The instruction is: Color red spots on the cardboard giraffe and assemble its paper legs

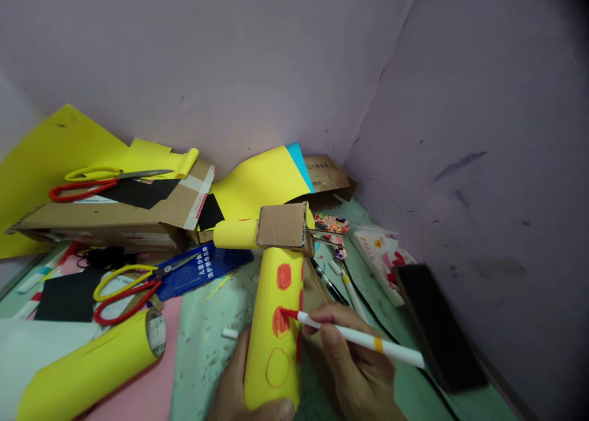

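Note:
In the middle foreground, my left hand (237,381) wraps around the lower end of a yellow paper-covered tube (271,298). My right hand (352,359) grips a white marker (363,337) with a red tip, which touches the tube's middle spot. The top spot is filled in red, the middle one is partly coloured, and the lowest is only an outline. Above the tube is a brown cardboard block (281,226) with a shorter yellow tube (235,233) pointing left from it. A small white cap (229,333) lies beside my left hand.
Another yellow tube (92,363) lies at the left on pink paper (161,372). Red-and-yellow scissors (133,289) rest behind it, and a second pair (110,178) sits on a cardboard box (115,215). A black phone (439,329) leans on the right by a white packet (381,261).

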A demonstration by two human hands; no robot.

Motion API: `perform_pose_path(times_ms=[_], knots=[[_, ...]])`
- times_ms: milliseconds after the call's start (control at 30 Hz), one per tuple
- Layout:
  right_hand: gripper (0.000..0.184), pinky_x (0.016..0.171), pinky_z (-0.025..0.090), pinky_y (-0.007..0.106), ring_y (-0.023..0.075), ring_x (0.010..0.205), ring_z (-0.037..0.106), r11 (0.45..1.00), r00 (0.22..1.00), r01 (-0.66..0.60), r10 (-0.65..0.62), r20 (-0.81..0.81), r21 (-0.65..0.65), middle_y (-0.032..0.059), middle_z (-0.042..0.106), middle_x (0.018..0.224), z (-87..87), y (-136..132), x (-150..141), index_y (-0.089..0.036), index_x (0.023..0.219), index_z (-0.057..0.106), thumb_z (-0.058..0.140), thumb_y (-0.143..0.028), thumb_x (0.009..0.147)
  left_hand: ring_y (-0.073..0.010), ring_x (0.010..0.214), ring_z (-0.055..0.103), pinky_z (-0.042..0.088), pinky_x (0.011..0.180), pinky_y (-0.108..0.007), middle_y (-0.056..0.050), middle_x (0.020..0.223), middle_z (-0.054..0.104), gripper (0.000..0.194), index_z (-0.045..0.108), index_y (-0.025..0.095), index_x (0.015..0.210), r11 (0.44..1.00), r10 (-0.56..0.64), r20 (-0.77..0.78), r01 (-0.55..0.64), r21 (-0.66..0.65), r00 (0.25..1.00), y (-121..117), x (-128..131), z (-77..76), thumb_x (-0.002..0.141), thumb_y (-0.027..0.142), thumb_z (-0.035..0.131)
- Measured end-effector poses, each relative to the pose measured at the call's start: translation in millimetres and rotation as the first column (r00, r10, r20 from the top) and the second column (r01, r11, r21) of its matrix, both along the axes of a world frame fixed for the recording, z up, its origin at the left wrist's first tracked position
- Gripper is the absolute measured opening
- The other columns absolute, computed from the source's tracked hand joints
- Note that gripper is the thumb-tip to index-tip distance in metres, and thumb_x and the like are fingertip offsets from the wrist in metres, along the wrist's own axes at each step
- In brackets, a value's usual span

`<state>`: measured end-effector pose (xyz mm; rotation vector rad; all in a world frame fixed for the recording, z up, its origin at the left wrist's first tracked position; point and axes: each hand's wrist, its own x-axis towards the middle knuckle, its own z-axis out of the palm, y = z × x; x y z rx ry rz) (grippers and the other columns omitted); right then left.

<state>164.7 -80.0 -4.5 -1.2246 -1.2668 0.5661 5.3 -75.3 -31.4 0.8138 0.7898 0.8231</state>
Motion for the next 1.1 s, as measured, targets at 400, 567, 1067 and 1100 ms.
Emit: perform_pose_path(times_ms=[400,567,1067,1100], knots=[[0.024,0.061,0.049,0.026,0.0162,0.065,0.062,0.997,0.998,-0.068,0.068,0.008,-0.019,0.0009,0.066,0.072,3.2,-0.9,2.8,-0.025,0.085,0.07,0.053,-0.037,0.095,-0.0279,0.079,0.061,0.047,0.074,-0.039,-0.006,0.09,0.066,0.08,0.051,0.024,0.127,1.0,-0.019,-0.008,0.019,-0.017,1.0,-0.5,1.1,-2.8,0.057,0.049,0.08],[0.014,0.069,0.051,0.025,0.0164,0.072,0.065,1.0,1.0,-0.022,0.022,-0.001,0.018,-0.0006,0.069,0.078,-0.2,-0.5,1.4,-0.029,0.095,0.071,0.057,-0.034,0.094,-0.0302,0.085,0.062,0.049,0.077,-0.04,-0.007,0.092,0.067,0.084,0.05,0.023,0.13,1.0,-0.004,0.014,0.004,-0.002,1.0,-0.7,1.2,-3.6,0.056,0.049,0.08],[0.028,0.054,0.044,0.026,0.0157,0.058,0.059,0.988,0.992,-0.127,0.127,-0.001,-0.092,0.0008,0.064,0.063,6.4,-3.1,2.1,-0.023,0.074,0.068,0.052,-0.035,0.094,-0.0287,0.083,0.061,0.047,0.076,-0.039,-0.007,0.092,0.065,0.077,0.051,0.023,0.125,0.999,-0.017,0.012,0.016,0.031,1.0,-0.2,3.3,-0.7,0.06,0.052,0.077],[0.026,0.054,0.044,0.026,0.016,0.059,0.059,0.989,0.993,-0.12,0.121,0.008,-0.081,0.0009,0.064,0.064,5.3,-3.1,1.7,-0.023,0.076,0.068,0.053,-0.034,0.094,-0.029,0.084,0.061,0.047,0.076,-0.039,-0.007,0.093,0.065,0.077,0.051,0.023,0.126,0.999,-0.016,0.024,0.016,0.036,1.0,0.1,3.5,0.0,0.06,0.052,0.077]])
